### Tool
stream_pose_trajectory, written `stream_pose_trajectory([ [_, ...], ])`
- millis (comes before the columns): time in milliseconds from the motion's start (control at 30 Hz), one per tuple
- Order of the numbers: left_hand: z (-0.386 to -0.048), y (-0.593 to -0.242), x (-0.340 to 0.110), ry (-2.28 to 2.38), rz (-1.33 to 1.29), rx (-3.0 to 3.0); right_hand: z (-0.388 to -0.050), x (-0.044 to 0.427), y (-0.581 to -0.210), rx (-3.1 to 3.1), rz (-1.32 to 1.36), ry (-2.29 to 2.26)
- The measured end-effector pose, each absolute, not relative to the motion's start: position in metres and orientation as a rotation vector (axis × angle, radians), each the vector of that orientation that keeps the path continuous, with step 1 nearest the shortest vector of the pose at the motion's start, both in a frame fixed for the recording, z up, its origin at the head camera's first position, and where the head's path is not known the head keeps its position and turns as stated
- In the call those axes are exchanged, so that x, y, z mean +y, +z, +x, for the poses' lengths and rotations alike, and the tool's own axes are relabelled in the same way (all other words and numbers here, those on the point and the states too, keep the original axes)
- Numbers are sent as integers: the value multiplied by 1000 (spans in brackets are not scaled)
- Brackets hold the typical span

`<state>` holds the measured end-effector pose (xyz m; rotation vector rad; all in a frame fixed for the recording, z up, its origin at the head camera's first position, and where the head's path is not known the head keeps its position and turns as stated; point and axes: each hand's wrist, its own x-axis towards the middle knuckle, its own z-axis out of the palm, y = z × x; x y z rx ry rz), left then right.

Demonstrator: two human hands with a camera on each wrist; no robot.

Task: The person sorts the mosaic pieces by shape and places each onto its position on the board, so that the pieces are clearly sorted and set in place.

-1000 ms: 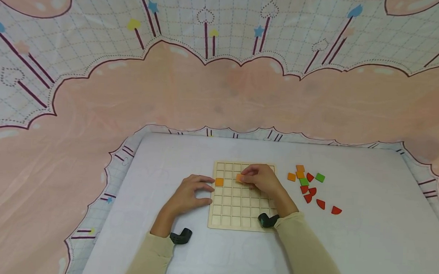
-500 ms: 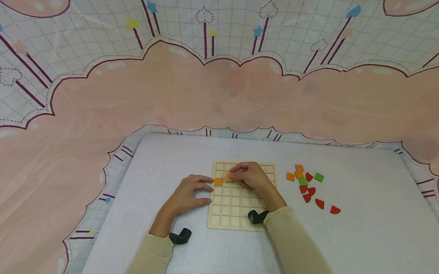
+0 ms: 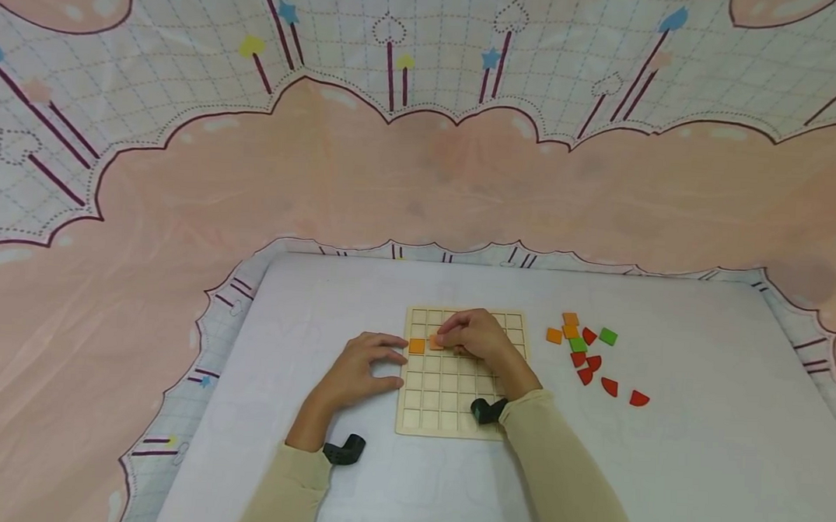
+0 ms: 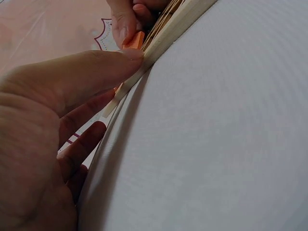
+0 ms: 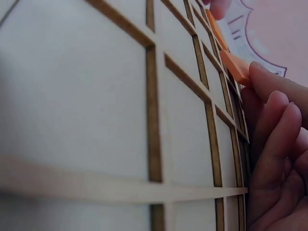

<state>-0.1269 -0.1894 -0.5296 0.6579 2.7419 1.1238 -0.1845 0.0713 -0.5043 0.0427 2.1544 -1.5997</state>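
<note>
A wooden grid board [image 3: 430, 402] with square recesses lies on the white table. My right hand [image 3: 481, 338] pinches an orange square tile [image 5: 235, 66] between thumb and fingers, tilted at a cell in the board's upper left part. Another orange tile [image 3: 416, 346] sits in the cell at the left edge, just left of the pinched one. My left hand [image 3: 362, 371] rests along the board's left edge, fingers spread and lightly bent. In the left wrist view its thumb [image 4: 103, 65] touches the wooden rim.
Right of the board lie loose pieces: several orange squares [image 3: 554, 335], green squares [image 3: 608, 336] and red quarter-round pieces [image 3: 609, 387]. A dark wrist camera [image 3: 487, 411] hangs over the board's lower right. Patterned cloth [image 3: 463, 185] surrounds the table.
My right hand has moved left across the board with the orange tile, coming beside the seated orange tile, and then nearly stopped. The left hand has stayed in place.
</note>
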Motion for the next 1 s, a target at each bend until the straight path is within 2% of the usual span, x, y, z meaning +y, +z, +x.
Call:
stream_pose_trajectory([
  [1000,-127,-530,-192,1155,702,2732,-183,68,-507,2265,22,-1500],
])
